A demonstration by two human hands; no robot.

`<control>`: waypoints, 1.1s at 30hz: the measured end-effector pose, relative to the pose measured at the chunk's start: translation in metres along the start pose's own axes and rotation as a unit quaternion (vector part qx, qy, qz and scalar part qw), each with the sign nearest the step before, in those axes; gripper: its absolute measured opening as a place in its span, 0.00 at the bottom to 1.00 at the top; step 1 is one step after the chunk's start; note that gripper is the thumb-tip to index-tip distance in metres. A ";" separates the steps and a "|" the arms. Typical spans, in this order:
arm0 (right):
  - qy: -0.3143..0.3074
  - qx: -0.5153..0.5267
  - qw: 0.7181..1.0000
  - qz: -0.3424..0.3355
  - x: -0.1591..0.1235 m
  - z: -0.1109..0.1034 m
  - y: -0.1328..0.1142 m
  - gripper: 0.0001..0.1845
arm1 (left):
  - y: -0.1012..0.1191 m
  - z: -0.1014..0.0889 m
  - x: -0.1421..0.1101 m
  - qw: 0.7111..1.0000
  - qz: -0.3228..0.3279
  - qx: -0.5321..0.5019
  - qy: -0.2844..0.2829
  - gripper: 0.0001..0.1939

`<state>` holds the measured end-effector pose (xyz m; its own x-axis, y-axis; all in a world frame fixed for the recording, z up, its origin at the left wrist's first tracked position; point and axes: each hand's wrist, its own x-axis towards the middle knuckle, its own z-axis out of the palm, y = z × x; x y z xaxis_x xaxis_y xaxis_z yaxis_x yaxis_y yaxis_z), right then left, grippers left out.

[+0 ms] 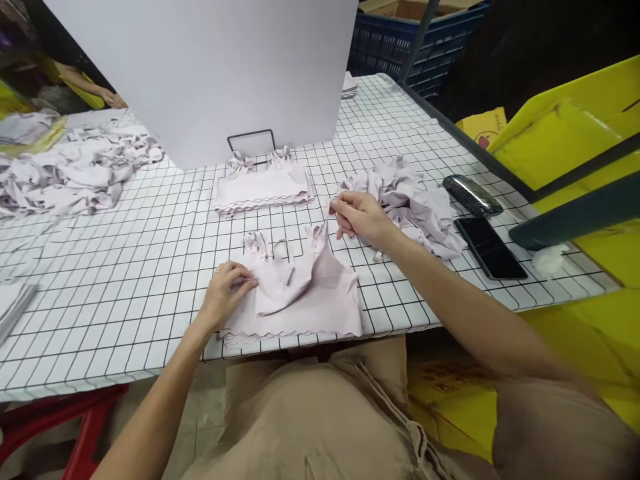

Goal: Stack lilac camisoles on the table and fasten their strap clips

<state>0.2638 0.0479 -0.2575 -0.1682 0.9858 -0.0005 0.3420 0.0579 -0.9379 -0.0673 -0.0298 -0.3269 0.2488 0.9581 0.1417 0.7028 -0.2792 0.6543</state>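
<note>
A pale pink strappy camisole top (330, 300) with a wavy hem lies at the table's front edge, its upper layer partly folded over. My left hand (227, 290) is closed on its left side, with thumb and forefinger pinching the fabric. Above the right strap, my right hand (357, 217) is raised with its fingertips pinched together; what they hold is too small to make out. Behind lies a neat stack of similar tops (265, 187). Just beyond my right hand is a crumpled heap of the same pale fabric (417, 207).
A white panel (220, 73) with a black wire stand (251, 133) rises behind the stack. More loose garments (75, 163) cover the left. On the right are a phone (490, 248) and a dark glossy case (473, 195). Another person's hand (114, 99) shows at far left.
</note>
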 end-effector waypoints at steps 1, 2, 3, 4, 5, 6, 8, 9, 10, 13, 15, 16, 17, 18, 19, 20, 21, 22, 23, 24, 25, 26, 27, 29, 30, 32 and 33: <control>0.000 -0.002 1.000 0.001 0.010 0.001 0.004 0.11 | -0.004 -0.005 0.000 0.999 -0.026 -0.018 0.013 0.11; 0.013 -0.037 0.999 -0.002 0.017 0.003 0.008 0.09 | -0.008 -0.009 -0.001 0.998 -0.057 -0.030 0.027 0.12; 0.035 -0.098 0.994 -0.013 0.021 0.004 0.012 0.07 | -0.010 -0.014 -0.002 0.995 -0.087 -0.035 0.043 0.12; 0.057 -0.174 0.983 -0.033 0.021 0.007 0.017 0.10 | -0.012 -0.017 -0.003 0.992 -0.108 -0.027 0.063 0.12; 0.073 -0.247 0.964 -0.061 0.017 0.011 0.020 0.15 | -0.011 -0.019 -0.005 0.990 -0.113 -0.008 0.088 0.13; 0.082 -0.307 0.943 -0.093 0.009 0.016 0.023 0.21 | -0.009 -0.018 -0.007 0.988 -0.100 0.018 0.115 0.14; 0.069 -0.379 0.910 -0.153 -0.017 0.031 0.030 0.27 | 0.000 -0.011 -0.013 0.987 -0.027 0.073 0.139 0.18; 0.044 -0.398 0.899 -0.177 -0.033 0.038 0.034 0.29 | 0.005 -0.004 -0.016 0.988 0.018 0.094 0.123 0.21; 0.008 -0.413 0.889 -0.197 -0.051 0.045 0.039 0.31 | 0.009 0.002 -0.021 0.988 0.061 0.112 0.090 0.24; -0.137 -0.442 0.848 -0.258 -0.095 0.052 0.060 0.40 | 0.012 0.016 -0.040 0.977 0.137 0.161 -0.024 0.35; -0.151 -0.466 0.839 -0.237 -0.112 0.044 0.075 0.44 | 0.006 0.014 -0.053 0.977 0.130 0.165 -0.027 0.38; -0.136 -0.477 0.838 -0.225 -0.116 0.038 0.080 0.43 | 0.003 0.010 -0.059 0.981 0.120 0.154 -0.007 0.37; -0.115 -0.485 0.839 -0.217 -0.120 0.032 0.084 0.41 | 0.000 0.005 -0.064 0.984 0.110 0.139 0.018 0.36; -0.093 -0.488 0.840 -0.219 -0.122 0.027 0.086 0.39 | -0.003 0.000 -0.067 0.986 0.107 0.125 0.041 0.33; -0.076 -0.486 0.840 -0.230 -0.125 0.024 0.087 0.36 | -0.004 -0.005 -0.069 0.986 0.111 0.111 0.055 0.30; -0.068 -0.479 0.840 -0.246 -0.127 0.023 0.087 0.33 | -0.005 -0.008 -0.070 0.986 0.121 0.099 0.059 0.24; -0.070 -0.471 0.839 -0.264 -0.131 0.023 0.087 0.32 | -0.004 -0.012 -0.071 0.986 0.134 0.088 0.056 0.18; -0.078 -0.464 0.837 -0.278 -0.134 0.025 0.086 0.30 | -0.003 -0.014 -0.072 0.985 0.144 0.077 0.050 0.12; -0.090 -0.461 0.835 -0.286 -0.138 0.027 0.086 0.30 | -0.002 -0.017 -0.072 0.985 0.151 0.067 0.044 0.08; -0.100 -0.460 0.834 -0.288 -0.142 0.029 0.086 0.29 | 0.000 -0.020 -0.073 0.986 0.152 0.060 0.035 0.07; -0.106 -0.460 0.833 -0.288 -0.145 0.030 0.086 0.28 | 0.001 -0.024 -0.075 0.988 0.146 0.055 0.019 0.07; -0.107 -0.458 0.834 -0.287 -0.147 0.031 0.086 0.27 | 0.003 -0.029 -0.076 0.989 0.135 0.051 -0.005 0.07; -0.103 -0.453 0.838 -0.287 -0.147 0.030 0.086 0.26 | 0.005 -0.034 -0.078 0.991 0.124 0.046 -0.034 0.07; -0.085 -0.431 0.851 -0.288 -0.139 0.028 0.080 0.23 | 0.009 -0.042 -0.078 0.991 0.104 0.040 -0.078 0.06; -0.070 -0.416 0.859 -0.289 -0.130 0.027 0.075 0.21 | 0.011 -0.044 -0.076 0.991 0.101 0.041 -0.081 0.06; -0.040 -0.383 0.877 -0.287 -0.101 0.032 0.058 0.17 | 0.014 -0.041 -0.069 0.991 0.111 0.049 -0.058 0.07; -0.028 -0.369 0.884 -0.285 -0.081 0.038 0.048 0.16 | 0.015 -0.037 -0.064 0.990 0.124 0.054 -0.044 0.09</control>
<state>0.2592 -0.0348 -0.3159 -0.5456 0.7557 0.3623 0.6938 0.6498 -0.3105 -0.0970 -0.0927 -0.2989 0.4765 0.8514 0.2194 0.6790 -0.5149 0.5233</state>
